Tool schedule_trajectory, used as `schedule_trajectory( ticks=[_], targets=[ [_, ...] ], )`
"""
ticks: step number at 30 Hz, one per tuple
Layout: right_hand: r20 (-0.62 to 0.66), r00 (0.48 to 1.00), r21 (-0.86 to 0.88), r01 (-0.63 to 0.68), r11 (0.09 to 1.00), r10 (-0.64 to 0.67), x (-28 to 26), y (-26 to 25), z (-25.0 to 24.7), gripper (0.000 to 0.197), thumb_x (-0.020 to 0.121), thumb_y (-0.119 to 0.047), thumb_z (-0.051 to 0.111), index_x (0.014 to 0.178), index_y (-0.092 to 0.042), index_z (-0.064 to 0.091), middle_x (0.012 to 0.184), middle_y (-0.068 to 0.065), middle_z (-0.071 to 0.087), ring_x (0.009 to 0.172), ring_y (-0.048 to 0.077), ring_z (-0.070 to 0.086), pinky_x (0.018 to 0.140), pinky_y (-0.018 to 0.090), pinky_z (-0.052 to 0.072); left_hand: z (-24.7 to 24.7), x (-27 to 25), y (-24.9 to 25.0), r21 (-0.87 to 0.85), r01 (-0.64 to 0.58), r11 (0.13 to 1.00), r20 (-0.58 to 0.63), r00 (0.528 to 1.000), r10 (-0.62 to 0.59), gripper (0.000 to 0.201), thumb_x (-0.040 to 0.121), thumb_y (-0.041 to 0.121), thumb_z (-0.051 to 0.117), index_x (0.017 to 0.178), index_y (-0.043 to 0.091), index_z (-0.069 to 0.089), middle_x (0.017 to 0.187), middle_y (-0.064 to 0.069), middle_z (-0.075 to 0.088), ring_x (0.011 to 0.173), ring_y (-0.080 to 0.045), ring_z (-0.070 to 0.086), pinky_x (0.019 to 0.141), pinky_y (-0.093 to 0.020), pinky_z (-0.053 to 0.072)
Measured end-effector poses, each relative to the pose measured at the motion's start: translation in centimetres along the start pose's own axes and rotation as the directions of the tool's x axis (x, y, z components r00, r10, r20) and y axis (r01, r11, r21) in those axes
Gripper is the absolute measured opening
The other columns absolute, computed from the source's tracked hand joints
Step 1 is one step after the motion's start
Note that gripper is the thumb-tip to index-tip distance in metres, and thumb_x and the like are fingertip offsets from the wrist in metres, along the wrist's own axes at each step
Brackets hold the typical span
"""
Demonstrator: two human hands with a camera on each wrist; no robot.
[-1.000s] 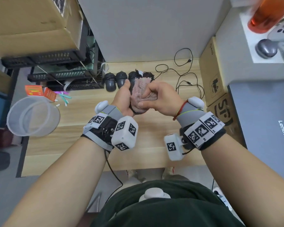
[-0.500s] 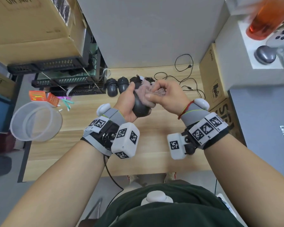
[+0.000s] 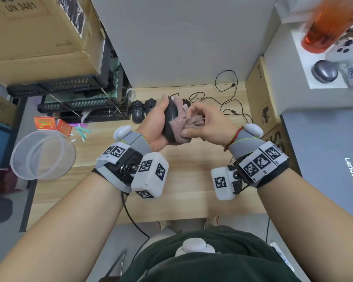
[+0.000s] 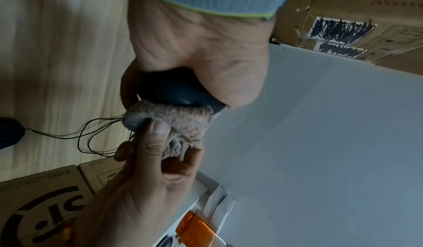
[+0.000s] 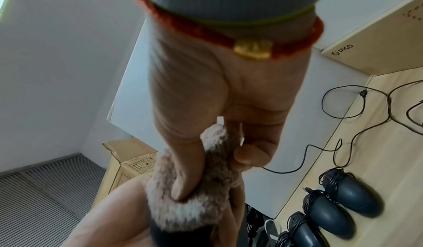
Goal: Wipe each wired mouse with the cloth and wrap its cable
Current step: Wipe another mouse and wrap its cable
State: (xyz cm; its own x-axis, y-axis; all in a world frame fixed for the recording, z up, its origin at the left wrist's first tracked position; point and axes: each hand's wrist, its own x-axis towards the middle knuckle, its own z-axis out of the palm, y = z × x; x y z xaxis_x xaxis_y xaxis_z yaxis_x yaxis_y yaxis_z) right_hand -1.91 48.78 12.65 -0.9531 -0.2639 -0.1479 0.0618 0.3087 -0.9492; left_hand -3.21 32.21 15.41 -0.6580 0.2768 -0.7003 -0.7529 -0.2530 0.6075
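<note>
Left hand (image 3: 155,127) is wrapped around the dark mouse (image 3: 170,117), gripping it well above the surface (image 3: 188,180), and the mouse's long axis runs away from the body, nose pointing out toward the back wall. Right hand (image 3: 208,125) comes in from the right side with the pinkish cloth (image 3: 183,127) bunched and pinched between thumb and fingers, pressed against the mouse's near and right flank. In the left wrist view the cloth (image 4: 169,122) sits directly on the curved shell of the mouse (image 4: 178,91). So the two hands meet at the mouse, left holding, right rubbing; the right is the one free to travel along the shell.

My read: this is mid-wipe, and the cable is not yet wrapped, since loose black cables (image 3: 226,102) trail across the surface behind and to the right of the hands. Which strand belongs to the held mouse, I cannot tell.

Just beyond the left hand, a row of mice with wound cables (image 5: 329,207) lies on the surface, apparently finished. To the right, cardboard boxes (image 3: 263,102) and a grey laptop (image 3: 330,159) crowd the edge; nothing blocks the hands themselves.
</note>
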Motion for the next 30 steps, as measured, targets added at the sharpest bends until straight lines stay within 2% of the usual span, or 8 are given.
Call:
schedule_trajectory(
  ticks=[7,10,13,15,17,22,26,30],
  targets=[
    [-0.008,1.0,-0.085,0.017,0.996,-0.018,0.2,-0.9,1.2,0.052,0.051,-0.043,0.085,0.086,-0.029,0.049,0.082,0.001,0.057,0.068,0.02,0.054,0.058,0.034,0.05,0.0,-0.7,0.2,0.055,-0.097,0.994,0.026,0.995,0.096,0.098,0.09,0.084,0.007,0.14,0.014,0.053,0.128,-0.021,0.066,0.1,-0.036,0.067,0.077,-0.045,0.047],
    [-0.019,1.0,0.012,0.011,1.0,-0.011,0.3,-1.1,0.9,0.048,0.057,-0.026,0.091,0.083,-0.023,0.051,0.076,-0.002,0.056,0.062,0.011,0.051,0.052,0.028,0.045,0.1,-1.0,0.5,0.118,-0.104,0.988,0.017,0.995,0.103,0.099,0.081,0.092,0.006,0.125,0.02,0.058,0.126,-0.021,0.066,0.093,-0.032,0.064,0.07,-0.038,0.046],
    [-0.149,0.989,0.135,0.04,0.99,-0.02,1.1,-1.9,0.8,0.038,0.072,-0.005,0.085,0.083,-0.017,0.05,0.074,-0.002,0.056,0.052,0.008,0.05,0.043,0.021,0.042,1.5,-2.1,0.1,0.195,-0.172,0.965,0.102,0.983,0.155,0.095,0.09,0.08,-0.007,0.119,0.015,0.056,0.086,-0.009,0.077,0.062,-0.014,0.066,0.053,-0.021,0.047],
    [-0.259,0.966,0.177,0.026,0.984,0.021,2.3,-2.1,0.7,0.034,0.075,-0.007,0.081,0.083,-0.017,0.049,0.07,0.002,0.056,0.051,0.017,0.049,0.041,0.025,0.041,2.4,-2.4,-0.8,0.244,-0.282,0.928,0.126,0.958,0.258,0.094,0.098,0.065,-0.012,0.131,0.008,0.055,0.081,-0.014,0.076,0.073,-0.022,0.075,0.073,-0.026,0.06],
    [-0.329,0.941,0.161,-0.023,0.987,0.076,3.2,-2.0,0.4,0.033,0.07,-0.024,0.081,0.081,-0.022,0.05,0.069,0.002,0.058,0.053,0.019,0.049,0.046,0.028,0.041,2.7,-2.4,-1.5,0.28,-0.315,0.907,0.147,0.947,0.284,0.09,0.1,0.062,-0.011,0.132,0.011,0.057,0.093,-0.017,0.074,0.09,-0.031,0.072,0.102,-0.037,0.048],
    [-0.269,0.962,0.15,-0.01,0.989,0.05,1.9,-1.2,0.6,0.029,0.086,-0.007,0.07,0.079,-0.017,0.044,0.061,0.001,0.052,0.039,0.01,0.044,0.037,0.025,0.038,1.9,-1.9,0.8,0.193,-0.277,0.941,0.137,0.958,0.254,0.103,0.094,0.07,-0.014,0.099,0.001,0.062,0.056,-0.006,0.067,0.045,-0.012,0.063,0.044,-0.016,0.048],
    [-0.15,0.988,0.088,0.057,0.995,-0.043,1.0,-0.6,2.2,0.035,0.074,-0.028,0.082,0.08,-0.023,0.047,0.065,-0.006,0.053,0.047,0.007,0.046,0.045,0.025,0.04,0.6,-1.3,1.6,0.234,-0.152,0.96,0.096,0.987,0.132,0.107,0.079,0.092,-0.009,0.073,0.015,0.066,0.075,-0.003,0.068,0.069,-0.015,0.056,0.064,-0.024,0.041],
    [-0.311,0.95,0.07,-0.009,0.998,0.03,3.3,-1.1,2.0,0.037,0.061,-0.051,0.077,0.075,-0.029,0.051,0.067,-0.01,0.058,0.056,0.013,0.049,0.058,0.031,0.04,1.5,-0.6,-0.8,0.274,-0.233,0.933,0.068,0.972,0.223,0.093,0.095,0.074,-0.005,0.099,0.008,0.061,0.07,-0.004,0.074,0.062,0.003,0.063,0.071,-0.017,0.051]
  ],
)
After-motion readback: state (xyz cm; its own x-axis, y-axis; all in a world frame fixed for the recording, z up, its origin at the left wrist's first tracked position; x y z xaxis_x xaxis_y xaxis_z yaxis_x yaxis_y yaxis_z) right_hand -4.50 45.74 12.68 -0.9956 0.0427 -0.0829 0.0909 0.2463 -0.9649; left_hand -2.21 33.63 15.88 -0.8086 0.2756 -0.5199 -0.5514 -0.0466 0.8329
